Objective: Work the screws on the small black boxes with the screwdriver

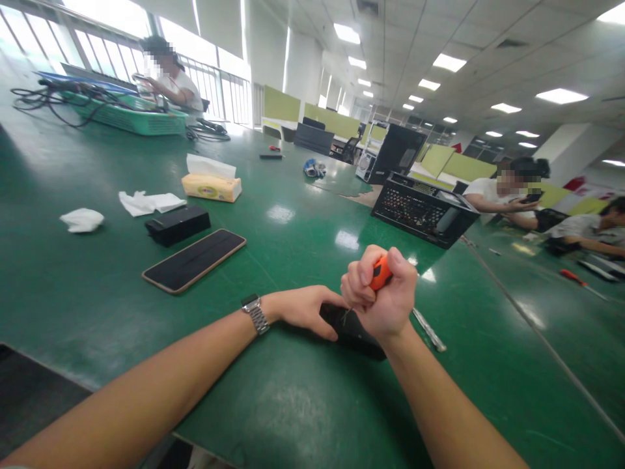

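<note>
The right hand (383, 299) gripped an orange screwdriver (381, 272) over the black box (360, 337); the left hand (307, 309) held the box; the screwdriver work seemed not yet finished.

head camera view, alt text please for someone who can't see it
A person's right hand grips an orange-handled screwdriver over a black box held by the left hand on a green table. A smartphone and tissue pack lie farther left.
</note>
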A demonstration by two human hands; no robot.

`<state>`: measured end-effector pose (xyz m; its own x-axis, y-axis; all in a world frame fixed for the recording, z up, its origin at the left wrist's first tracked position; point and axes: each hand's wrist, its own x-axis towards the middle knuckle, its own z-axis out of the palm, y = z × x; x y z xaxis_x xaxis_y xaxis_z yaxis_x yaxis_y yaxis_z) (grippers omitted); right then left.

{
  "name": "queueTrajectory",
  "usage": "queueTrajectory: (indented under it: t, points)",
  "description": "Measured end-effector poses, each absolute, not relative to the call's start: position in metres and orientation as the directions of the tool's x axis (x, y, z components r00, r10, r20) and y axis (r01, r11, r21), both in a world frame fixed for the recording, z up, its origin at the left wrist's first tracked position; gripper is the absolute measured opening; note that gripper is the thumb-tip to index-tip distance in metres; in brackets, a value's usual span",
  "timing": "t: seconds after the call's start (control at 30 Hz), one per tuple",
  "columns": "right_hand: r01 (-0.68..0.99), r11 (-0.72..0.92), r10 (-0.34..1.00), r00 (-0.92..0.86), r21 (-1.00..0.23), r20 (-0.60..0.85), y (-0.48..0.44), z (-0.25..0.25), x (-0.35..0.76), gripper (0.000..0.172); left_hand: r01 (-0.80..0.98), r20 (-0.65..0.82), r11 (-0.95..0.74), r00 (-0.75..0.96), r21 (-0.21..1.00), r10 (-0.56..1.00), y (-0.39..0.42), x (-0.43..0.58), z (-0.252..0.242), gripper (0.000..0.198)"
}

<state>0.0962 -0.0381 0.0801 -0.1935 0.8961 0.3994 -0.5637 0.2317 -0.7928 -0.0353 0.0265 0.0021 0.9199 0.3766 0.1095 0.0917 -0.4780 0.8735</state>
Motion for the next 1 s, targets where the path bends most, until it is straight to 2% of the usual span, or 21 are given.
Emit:
queueTrajectory:
  t: [0.13,0.43,1.0]
  points:
    - [-0.561,0.24,0.893,-0.193,-0.792,0.407,-0.037,0.079,0.094,0.04,0.093,0.109,-0.485,0.922,0.87,0.372,0.026,-0.035,0.002,0.044]
    - [-0.592,0.259,0.902,-0.135,-0.763,0.411,-0.034,0.079,0.103,0.041,0.126,0.083,-0.493,0.921,0.861,0.38,0.026,-0.036,0.004,0.052]
    - [-0.528,0.283,0.886,-0.175,-0.8,0.429,-0.035,0.073,0.091,0.039,0.101,0.108,-0.484,0.917,0.869,0.385,0.026,-0.035,0.0,0.042]
